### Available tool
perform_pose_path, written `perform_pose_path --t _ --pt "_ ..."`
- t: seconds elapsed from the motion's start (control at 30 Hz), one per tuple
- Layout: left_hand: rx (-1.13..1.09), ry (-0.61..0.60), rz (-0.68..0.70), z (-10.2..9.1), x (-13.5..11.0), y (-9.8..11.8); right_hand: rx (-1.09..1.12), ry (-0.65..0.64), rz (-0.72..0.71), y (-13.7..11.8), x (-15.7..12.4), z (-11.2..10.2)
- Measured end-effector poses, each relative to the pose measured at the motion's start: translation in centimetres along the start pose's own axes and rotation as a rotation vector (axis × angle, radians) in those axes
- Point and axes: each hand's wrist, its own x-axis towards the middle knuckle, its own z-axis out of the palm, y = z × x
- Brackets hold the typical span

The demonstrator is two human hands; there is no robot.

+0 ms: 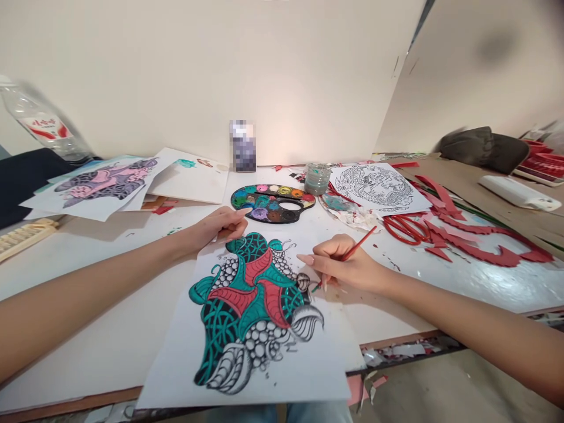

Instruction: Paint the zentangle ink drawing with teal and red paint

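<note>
Head view:
1. A thin red paintbrush (359, 244) is pinched in the right hand (343, 264), its tip held just over the right side of a teal-and-red inked drawing on white paper (251, 317).
2. The left hand (220, 226) is laid open, released, on the paper's top edge.
3. A black paint palette (273, 203) is placed upper centre on a white table (110, 329), with red paper cut-outs (484, 249) at right and a cream wall (132, 70) behind.

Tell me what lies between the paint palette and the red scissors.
In the head view, a crumpled, paint-smeared white scrap, with teal paint on it, lies between the paint palette and the red scissors.
</note>
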Motion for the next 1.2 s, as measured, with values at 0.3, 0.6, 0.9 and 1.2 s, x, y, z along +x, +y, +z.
perform_pose_path --t 0.3,0.6,0.9,1.2 --pt "0.035 -0.016 -0.009 -0.2 0.0 -0.6 -0.001 -0.036 -0.045 -0.1 -0.1 0.1" --pt "0.054 -0.014 -0.001 0.0 0.1 -0.1 0.016 -0.091 -0.042 -0.5 -0.1 0.6" --pt "-0.079 -0.032 0.045 0.4 0.7 0.3 -0.008 -0.094 -0.01 -0.7 -0.2 0.7" --pt "-0.113 0.051 0.078 0.8 0.7 0.5 -0.039 -0.046 -0.023 -0.4 -0.2 0.9"
